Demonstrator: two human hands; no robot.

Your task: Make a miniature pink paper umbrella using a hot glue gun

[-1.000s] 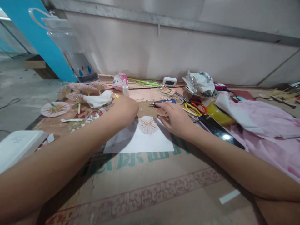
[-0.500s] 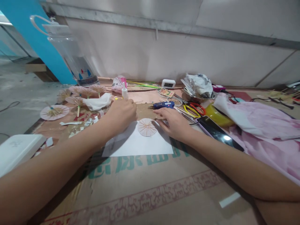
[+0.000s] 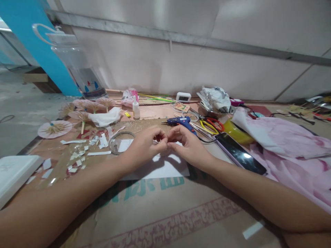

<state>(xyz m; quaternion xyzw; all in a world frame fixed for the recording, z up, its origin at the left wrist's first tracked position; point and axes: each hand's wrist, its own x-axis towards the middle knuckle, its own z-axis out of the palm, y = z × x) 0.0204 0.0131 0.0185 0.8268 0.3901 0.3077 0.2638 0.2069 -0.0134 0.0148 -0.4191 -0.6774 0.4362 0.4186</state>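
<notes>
My left hand and my right hand meet fingertip to fingertip above a white sheet of paper. Both are closed in a pinch, and whatever lies between the fingers is too small or hidden to name. The round paper disc with thin ribs is largely covered by my hands. Just behind my right hand lies a blue glue gun. To the left of my left hand rests a grey wire ring, with scraps of white paper around it.
Several small paper umbrellas stand at the back left near a clear water jug. A small glue bottle stands behind. Scissors, a phone and pink cloth lie on the right. A white box sits at left.
My hands have come together over the paper, where they were apart before. The ribbed disc, plainly visible between them earlier, is now mostly hidden. The view has shifted slightly.
</notes>
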